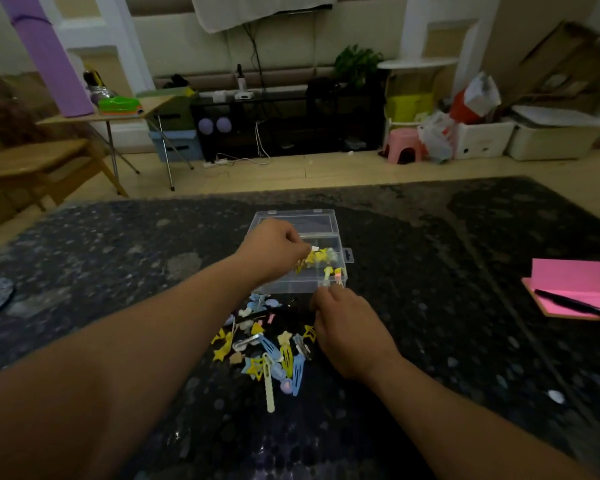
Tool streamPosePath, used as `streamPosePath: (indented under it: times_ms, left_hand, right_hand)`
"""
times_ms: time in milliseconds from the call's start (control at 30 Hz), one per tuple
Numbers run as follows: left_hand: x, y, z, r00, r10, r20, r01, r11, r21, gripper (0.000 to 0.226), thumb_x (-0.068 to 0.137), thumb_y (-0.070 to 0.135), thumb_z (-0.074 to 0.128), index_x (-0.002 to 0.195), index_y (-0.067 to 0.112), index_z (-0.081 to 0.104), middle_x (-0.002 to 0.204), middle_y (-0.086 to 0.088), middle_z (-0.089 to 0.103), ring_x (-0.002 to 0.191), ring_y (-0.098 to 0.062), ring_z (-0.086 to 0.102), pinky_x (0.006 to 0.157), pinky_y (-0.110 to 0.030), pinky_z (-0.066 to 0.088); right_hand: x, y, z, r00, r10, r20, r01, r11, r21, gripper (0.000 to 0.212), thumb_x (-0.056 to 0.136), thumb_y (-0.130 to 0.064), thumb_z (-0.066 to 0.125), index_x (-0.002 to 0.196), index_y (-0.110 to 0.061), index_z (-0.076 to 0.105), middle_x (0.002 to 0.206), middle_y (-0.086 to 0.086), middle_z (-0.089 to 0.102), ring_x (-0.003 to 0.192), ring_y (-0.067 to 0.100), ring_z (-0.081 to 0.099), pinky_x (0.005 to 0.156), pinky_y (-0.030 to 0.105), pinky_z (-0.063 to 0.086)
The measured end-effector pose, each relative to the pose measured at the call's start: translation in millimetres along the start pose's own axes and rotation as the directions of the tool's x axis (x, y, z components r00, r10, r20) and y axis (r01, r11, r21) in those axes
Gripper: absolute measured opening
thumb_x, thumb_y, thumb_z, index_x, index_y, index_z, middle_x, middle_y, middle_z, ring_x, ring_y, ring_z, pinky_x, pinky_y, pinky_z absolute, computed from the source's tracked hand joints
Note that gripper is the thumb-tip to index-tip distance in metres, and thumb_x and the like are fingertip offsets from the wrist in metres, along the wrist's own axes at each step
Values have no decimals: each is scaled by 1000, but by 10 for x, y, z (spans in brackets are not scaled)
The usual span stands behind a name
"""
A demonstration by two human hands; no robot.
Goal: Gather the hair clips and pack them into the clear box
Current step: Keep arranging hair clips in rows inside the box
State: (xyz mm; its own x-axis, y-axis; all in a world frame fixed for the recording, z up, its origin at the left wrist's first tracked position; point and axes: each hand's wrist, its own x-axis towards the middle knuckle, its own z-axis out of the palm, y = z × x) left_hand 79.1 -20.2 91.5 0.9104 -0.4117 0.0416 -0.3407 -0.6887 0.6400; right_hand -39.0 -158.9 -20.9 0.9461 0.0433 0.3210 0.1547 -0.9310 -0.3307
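1. Hair clips [267,355] lie in a loose heap on the dark speckled surface [118,271], closest to the person: yellow stars, blue and pale snap clips, all crossed over one another.
2. At the heap's right edge, the right hand [350,336] sits knuckles-up with its fingers curled. Its fingertips pinch a pale clip [326,283] right at the near wall of the clear box [291,287].
3. That clip needs only a short lift over the wall, I'd say. It is best released low inside, so it doesn't bounce off the rim and back onto the heap.
4. The box stands just behind the heap, open, with packed clips [321,256], mostly yellow, bunched in its right part. The left part looks freer, so that seems the better place to drop.
5. Over the box hangs the left hand [274,251], its fingers bunched and pointing down toward those yellow clips. The knuckles hide the fingertips, so I cannot tell whether it holds one or has let go.
6. With both hands at the box, taking turns would avoid a bump. Most of the heap is still to go, and small pinches will untangle it better than one big grab.
7. Behind the box, the lid [298,220] lies folded back, out of the way.
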Motion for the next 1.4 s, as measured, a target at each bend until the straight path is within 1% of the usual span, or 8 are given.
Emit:
streamPosePath:
  times_ms: [67,200,333,567,700,900,1200,1400]
  left_hand:
    - [180,22,80,998,-56,6,56,998,-27,23,96,25,73,82,6,71,76,-22,65,64,-23,55,68,-44,60]
    - [435,14,264,993,-117,28,114,990,81,24,90,29,74,72,15,66,69,-2,61,66,-19,57,66,-33,50]
    - [513,-60,456,982,-179,52,159,950,267,32,87,35,73,67,15,58,67,-4,58,60,-19,53,52,-31,42]
    - [427,-20,540,985,-172,24,152,922,355,32,88,43,73,75,16,63,75,-5,64,71,-23,64,58,-33,46]
    - [280,-99,405,995,-91,-36,98,935,341,43,95,38,65,62,14,53,56,-5,52,56,-26,52,54,-33,42]
    - [-254,-264,43,981,156,-116,-121,957,262,18,104,35,59,98,22,71,88,5,70,75,-15,64,72,-38,58]
    - [-926,-492,-102,968,152,200,-216,908,358,11,99,33,66,97,26,74,87,13,67,79,-6,65,73,-32,57]
    - [-970,-412,58,942,130,311,-271,840,469,28,93,54,67,108,31,67,99,13,60,89,-10,61,79,-35,57]
  right_hand:
    - [2,3,0,1000,2,2,-2,1000,-3,13,104,-30,46,110,-26,58,106,-4,55,93,18,52,84,38,44]
    - [5,4,12,1000,0,-7,-1,1000,-4,15,102,-30,47,110,-25,59,107,-1,57,94,22,54,84,41,46]
    - [7,3,13,1000,-7,-4,7,1000,-16,16,100,-32,46,109,-24,57,107,1,57,94,24,54,83,41,45]
    - [2,6,30,1000,-3,-19,3,1000,-21,18,99,-33,44,106,-23,57,104,1,57,91,24,54,80,42,46]
    - [7,16,45,999,2,-33,-2,1000,-13,16,98,-32,46,104,-23,57,101,1,57,89,24,53,79,42,45]
    - [7,18,33,1000,-1,-27,1,1000,-6,11,100,-32,43,99,-27,52,95,-5,51,85,20,49,76,38,40]
    - [7,-12,-3,1000,16,3,-16,1000,-11,8,104,-29,44,102,-29,52,99,-6,50,90,17,49,84,39,45]
    - [9,-7,-5,1000,8,3,-8,1000,-6,7,104,-29,44,100,-31,50,97,-8,49,87,14,47,80,35,44]
